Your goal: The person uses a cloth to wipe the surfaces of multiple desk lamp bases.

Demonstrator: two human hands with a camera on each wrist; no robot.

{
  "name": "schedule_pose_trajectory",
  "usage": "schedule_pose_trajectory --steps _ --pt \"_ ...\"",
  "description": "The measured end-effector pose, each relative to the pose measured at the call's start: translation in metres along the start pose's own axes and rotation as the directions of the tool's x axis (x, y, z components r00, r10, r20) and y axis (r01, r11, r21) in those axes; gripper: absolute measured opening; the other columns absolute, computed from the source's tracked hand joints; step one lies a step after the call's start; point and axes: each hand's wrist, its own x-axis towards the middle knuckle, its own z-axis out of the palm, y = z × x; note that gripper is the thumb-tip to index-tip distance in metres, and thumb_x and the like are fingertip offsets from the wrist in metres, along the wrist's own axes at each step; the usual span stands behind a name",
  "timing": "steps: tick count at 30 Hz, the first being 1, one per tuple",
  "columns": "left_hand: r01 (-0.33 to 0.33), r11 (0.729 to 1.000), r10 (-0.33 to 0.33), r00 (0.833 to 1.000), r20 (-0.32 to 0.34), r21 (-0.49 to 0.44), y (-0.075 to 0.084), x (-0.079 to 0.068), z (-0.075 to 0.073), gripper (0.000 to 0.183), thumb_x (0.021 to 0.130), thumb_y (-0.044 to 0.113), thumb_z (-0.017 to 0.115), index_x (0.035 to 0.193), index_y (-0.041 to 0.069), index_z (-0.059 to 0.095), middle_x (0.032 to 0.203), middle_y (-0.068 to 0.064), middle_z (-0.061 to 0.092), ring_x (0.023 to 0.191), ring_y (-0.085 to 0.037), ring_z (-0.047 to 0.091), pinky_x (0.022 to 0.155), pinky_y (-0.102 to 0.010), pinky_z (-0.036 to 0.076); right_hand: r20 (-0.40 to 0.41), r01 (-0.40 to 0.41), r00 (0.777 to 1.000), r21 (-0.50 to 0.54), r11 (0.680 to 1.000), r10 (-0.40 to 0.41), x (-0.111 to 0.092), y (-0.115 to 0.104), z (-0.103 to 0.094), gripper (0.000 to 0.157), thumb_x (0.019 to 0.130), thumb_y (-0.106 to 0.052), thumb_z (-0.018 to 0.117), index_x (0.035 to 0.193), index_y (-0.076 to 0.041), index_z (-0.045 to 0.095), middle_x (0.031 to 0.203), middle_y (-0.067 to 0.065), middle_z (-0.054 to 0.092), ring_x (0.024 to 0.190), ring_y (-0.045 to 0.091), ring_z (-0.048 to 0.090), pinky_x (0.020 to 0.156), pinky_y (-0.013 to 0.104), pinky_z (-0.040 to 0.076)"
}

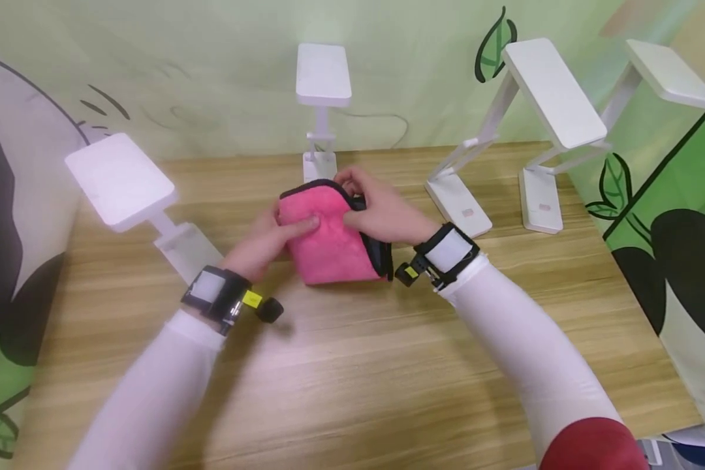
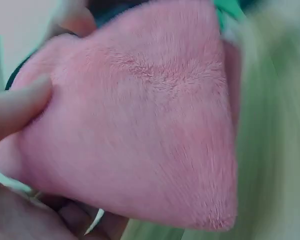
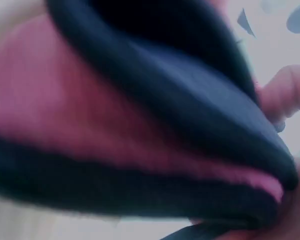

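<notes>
A folded pink plush cloth (image 1: 335, 245) with black edging is held up over the middle of the table. My left hand (image 1: 264, 238) grips its left side, the thumb across the pink front and the fingers behind. At the upper right edge, my right hand (image 1: 382, 205) pinches the cloth, thumb in front. In the left wrist view the fuzzy pink face of the cloth (image 2: 140, 130) fills most of the picture. The right wrist view shows stacked folds of the cloth (image 3: 90, 115), with dark bands and a dark opening between layers.
Four white desk lamps stand around the wooden table (image 1: 352, 365): a left lamp (image 1: 120, 183), a back lamp (image 1: 323, 75) behind the cloth, a right lamp (image 1: 555, 91) and a far-right lamp (image 1: 672, 72). A printed cloth wall (image 1: 223, 65) rises behind.
</notes>
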Motion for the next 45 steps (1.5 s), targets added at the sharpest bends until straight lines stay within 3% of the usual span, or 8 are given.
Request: schedule_pose_trajectory --steps 5,13,18,23,28,32,35,45 --pt "-0.019 0.964 0.046 0.994 0.095 -0.266 0.007 0.001 0.013 0.037 0.106 0.032 0.068 0.136 0.013 0.059 0.121 -0.007 0.072 0.109 -0.023 0.07 0.093 -0.039 0.057 -0.084 -0.029 0.996 -0.04 0.999 0.026 0.008 0.002 -0.022 0.063 0.095 -0.009 0.066 0.154 -0.017 0.046 0.123 0.01 0.062 0.098 0.026 0.061 0.085 0.04 0.05" --pt "-0.013 0.793 0.06 0.997 0.056 -0.608 0.012 0.006 0.038 0.017 0.111 0.02 0.06 0.127 0.013 0.057 0.12 -0.004 0.068 0.108 -0.019 0.067 0.091 -0.032 0.056 -0.095 -0.031 0.995 -0.196 0.98 0.012 0.017 0.006 -0.023 0.073 0.096 -0.013 0.063 0.164 -0.013 0.038 0.134 0.014 0.064 0.114 0.026 0.062 0.096 0.041 0.051" --pt "-0.036 0.759 -0.013 0.997 -0.07 -0.65 0.017 0.004 0.042 0.027 0.111 0.025 0.06 0.134 0.016 0.049 0.123 -0.004 0.064 0.108 -0.018 0.067 0.088 -0.03 0.059 -0.106 0.026 0.992 -0.3 0.953 -0.061 0.01 0.001 -0.02 0.062 0.106 -0.022 0.057 0.164 -0.009 0.039 0.157 0.015 0.053 0.145 0.029 0.05 0.12 0.042 0.038" --pt "-0.105 0.717 -0.012 0.987 -0.163 -0.69 0.023 0.006 0.042 0.033 0.113 0.021 0.055 0.142 0.014 0.041 0.135 -0.005 0.059 0.123 -0.019 0.062 0.099 -0.03 0.055 0.061 0.122 0.992 -0.356 0.926 -0.107 -0.008 -0.007 -0.015 0.069 0.108 -0.023 0.05 0.171 -0.014 0.024 0.175 0.01 0.025 0.163 0.033 0.012 0.13 0.047 0.014" --pt "-0.164 0.661 -0.001 0.976 -0.219 -0.732 0.027 0.007 0.042 0.043 0.114 0.013 0.048 0.153 0.014 0.03 0.15 -0.007 0.05 0.138 -0.02 0.054 0.108 -0.03 0.05 0.231 0.191 0.966 -0.341 0.921 -0.114 -0.025 -0.01 0.0 0.099 0.096 -0.004 0.062 0.173 -0.023 0.004 0.179 0.005 -0.001 0.163 0.035 -0.007 0.127 0.047 0.026" --pt "-0.167 0.622 0.001 0.977 -0.213 -0.765 0.028 0.006 0.041 0.044 0.114 0.011 0.045 0.155 0.014 0.029 0.153 -0.008 0.048 0.141 -0.02 0.054 0.107 -0.029 0.051 0.212 0.238 0.964 -0.419 0.876 -0.161 -0.027 -0.005 0.013 0.113 0.09 -0.001 0.074 0.173 -0.025 0.002 0.178 0.012 -0.008 0.162 0.043 -0.005 0.118 0.05 0.04" --pt "-0.139 0.608 0.004 0.985 -0.172 -0.782 0.03 0.005 0.041 0.042 0.115 0.013 0.044 0.154 0.012 0.031 0.153 -0.009 0.049 0.14 -0.021 0.054 0.106 -0.029 0.052 0.115 0.231 0.973 -0.501 0.834 -0.201 -0.024 0.001 0.02 0.109 0.093 -0.009 0.08 0.174 -0.025 0.008 0.178 0.018 0.0 0.161 0.047 0.003 0.123 0.054 0.033" --pt "-0.081 0.621 0.001 0.995 -0.103 -0.779 0.031 0.006 0.045 0.044 0.116 0.017 0.042 0.158 0.008 0.032 0.153 -0.009 0.051 0.141 -0.021 0.054 0.104 -0.028 0.053 0.007 0.212 0.961 -0.662 0.719 -0.277 -0.012 0.007 0.03 0.084 0.1 -0.001 0.068 0.171 -0.014 0.025 0.175 0.018 0.021 0.161 0.038 0.022 0.128 0.046 0.021"
